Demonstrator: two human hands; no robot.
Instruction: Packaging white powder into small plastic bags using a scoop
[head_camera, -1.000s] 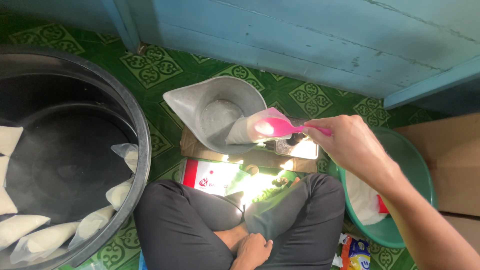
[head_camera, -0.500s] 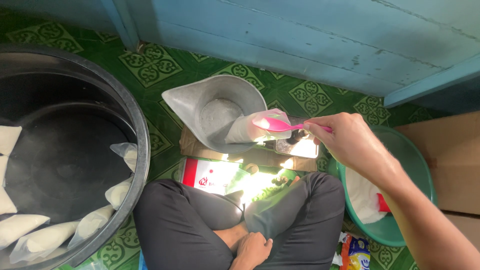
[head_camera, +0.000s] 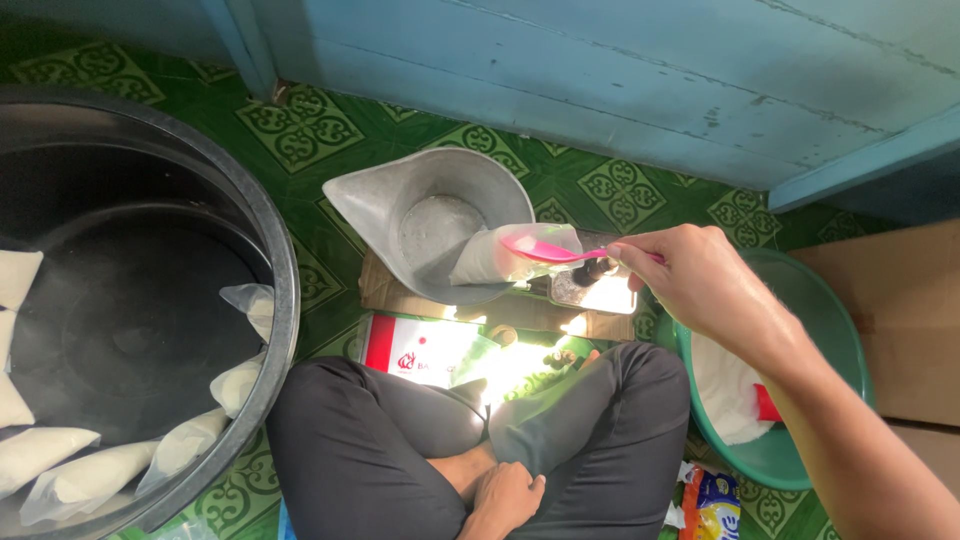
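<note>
At nine o'clock, tub: big black round plastic tub (head_camera: 150, 250) holding filled white bags.
Jug: grey metal jug (head_camera: 440, 225), twelve o'clock, clear plastic bag (head_camera: 505, 255) propped inside.
Risk: bag could slump, spilling the scoop.
Right hand (head_camera: 700, 285): fingers pinching pink plastic spoon (head_camera: 545, 250).
Left hand (head_camera: 505, 495): loosely curled, empty.
</note>
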